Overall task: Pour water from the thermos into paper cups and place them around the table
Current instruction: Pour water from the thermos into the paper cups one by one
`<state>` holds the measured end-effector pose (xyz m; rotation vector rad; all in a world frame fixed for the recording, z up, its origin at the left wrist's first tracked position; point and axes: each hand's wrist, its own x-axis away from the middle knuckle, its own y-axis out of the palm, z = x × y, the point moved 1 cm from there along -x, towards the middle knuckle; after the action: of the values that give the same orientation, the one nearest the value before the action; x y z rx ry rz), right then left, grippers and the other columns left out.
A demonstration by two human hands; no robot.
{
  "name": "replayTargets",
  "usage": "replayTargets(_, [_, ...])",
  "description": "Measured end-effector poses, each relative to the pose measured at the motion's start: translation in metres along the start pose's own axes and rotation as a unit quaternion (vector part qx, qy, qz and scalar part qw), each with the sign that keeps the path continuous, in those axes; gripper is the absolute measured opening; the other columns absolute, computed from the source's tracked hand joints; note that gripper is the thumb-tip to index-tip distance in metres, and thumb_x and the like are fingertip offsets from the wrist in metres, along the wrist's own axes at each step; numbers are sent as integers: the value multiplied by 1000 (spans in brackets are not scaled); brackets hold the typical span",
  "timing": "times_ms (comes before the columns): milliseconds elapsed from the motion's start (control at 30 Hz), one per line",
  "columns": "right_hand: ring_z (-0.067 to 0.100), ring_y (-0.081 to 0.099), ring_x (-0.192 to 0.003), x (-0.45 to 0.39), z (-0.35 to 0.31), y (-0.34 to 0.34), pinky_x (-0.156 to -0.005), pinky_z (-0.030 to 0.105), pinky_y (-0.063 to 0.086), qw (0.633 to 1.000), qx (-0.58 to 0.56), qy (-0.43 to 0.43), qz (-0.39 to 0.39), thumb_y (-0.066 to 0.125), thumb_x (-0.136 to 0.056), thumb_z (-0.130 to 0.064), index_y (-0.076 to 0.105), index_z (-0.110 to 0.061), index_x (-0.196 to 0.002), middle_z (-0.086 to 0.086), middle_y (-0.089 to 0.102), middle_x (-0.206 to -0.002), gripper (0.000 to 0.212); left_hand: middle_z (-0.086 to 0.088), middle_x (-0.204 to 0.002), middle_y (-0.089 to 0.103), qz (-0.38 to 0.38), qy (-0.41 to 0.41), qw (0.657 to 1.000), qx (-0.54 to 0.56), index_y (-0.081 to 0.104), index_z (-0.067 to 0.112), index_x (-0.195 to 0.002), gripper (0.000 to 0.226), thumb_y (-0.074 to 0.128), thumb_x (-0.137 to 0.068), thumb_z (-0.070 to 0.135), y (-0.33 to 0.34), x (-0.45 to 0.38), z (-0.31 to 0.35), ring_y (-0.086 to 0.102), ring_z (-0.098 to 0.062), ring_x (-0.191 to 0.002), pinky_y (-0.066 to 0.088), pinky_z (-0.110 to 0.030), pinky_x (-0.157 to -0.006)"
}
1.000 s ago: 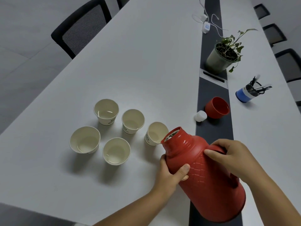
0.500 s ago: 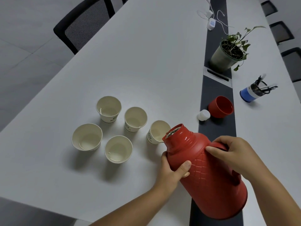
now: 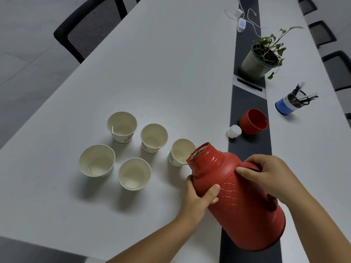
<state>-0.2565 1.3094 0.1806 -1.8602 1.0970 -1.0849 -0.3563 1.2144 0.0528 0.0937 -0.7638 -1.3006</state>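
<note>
A red thermos [image 3: 243, 202] is tilted to the left, its open mouth right over the rim of the nearest paper cup [image 3: 180, 151]. My left hand [image 3: 197, 198] grips the thermos body just below the neck. My right hand [image 3: 266, 173] grips the handle near the top. Several other paper cups stand in a cluster to the left: one at the back [image 3: 122, 126], one in the middle [image 3: 153, 137], one at the far left [image 3: 96, 160] and one in front [image 3: 134, 173]. They hold a little water.
The thermos's red lid cup [image 3: 253, 121] and white stopper [image 3: 234, 131] lie on the dark centre strip [image 3: 247, 141]. A potted plant [image 3: 260, 59], a blue pen holder [image 3: 288, 105] and a charger with cable [image 3: 241, 23] sit further back. Black chairs [image 3: 91, 29] line both table edges.
The thermos has tipped a little further left, bringing its mouth over the nearest cup's rim. Both hands keep their grips.
</note>
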Motion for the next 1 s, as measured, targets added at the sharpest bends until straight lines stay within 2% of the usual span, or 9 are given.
replayTargets(167, [6,57,-65,0,1,1,-55,18,38,1000,-4,2,-3,68,-75,-27,57,-30,-63,-11,61,-66,17,4,-114,58,-2,-1,1000,2,35,27,-122,71,68,-61,43,0,0,1,61,-5,-97,53,-20,-78])
replayTargets(300, [5,57,-66,-1,1,1,-55,19,38,1000,-3,1,-2,68,-75,-27,57,-30,-62,-11,61,-66,18,1,-114,57,-6,-5,1000,25,35,22,-125,75,75,-64,43,1,3,4,63,0,-86,51,-13,-65])
replayTargets(367, [5,57,-65,0,1,0,-54,19,37,1000,-1,0,-3,68,-75,-27,57,-30,-62,-12,61,-65,18,1,-114,57,-4,-5,1000,21,36,24,-123,72,74,-65,42,2,3,4,63,-1,-89,51,-13,-66])
replayTargets(533, [5,57,-65,1,2,0,-54,18,36,1000,-3,1,-7,68,-76,-26,56,-30,-62,-11,61,-65,19,2,-115,58,7,-6,1000,-3,35,24,-123,70,65,-62,40,2,2,0,61,-8,-100,53,-23,-83])
replayTargets(633, [6,57,-65,1,2,-1,-54,19,37,1000,-7,2,-8,68,-76,-25,57,-28,-62,-10,61,-65,17,3,-113,58,4,-4,1000,1,37,25,-120,66,67,-62,40,2,2,0,61,-5,-96,53,-19,-76])
replayTargets(700, [7,57,-66,1,2,-1,-55,20,38,1000,-7,1,-9,67,-76,-26,57,-29,-62,-9,61,-66,17,2,-113,58,1,-4,1000,11,38,26,-118,65,75,-66,41,2,2,1,62,-2,-92,53,-17,-70])
replayTargets(800, [7,57,-67,0,2,-1,-56,21,40,1000,-5,-2,-11,67,-76,-26,56,-30,-62,-9,62,-67,18,0,-112,57,-6,-4,1000,31,38,27,-114,56,68,-66,32,2,2,1,65,2,-81,51,-12,-62])
replayTargets(1000, [7,57,-68,-1,2,-1,-56,20,39,1000,0,-4,-13,67,-76,-27,56,-32,-63,-10,62,-68,18,2,-111,57,-6,1,1000,30,38,27,-116,66,65,-57,39,2,2,2,63,0,-85,50,-12,-62])
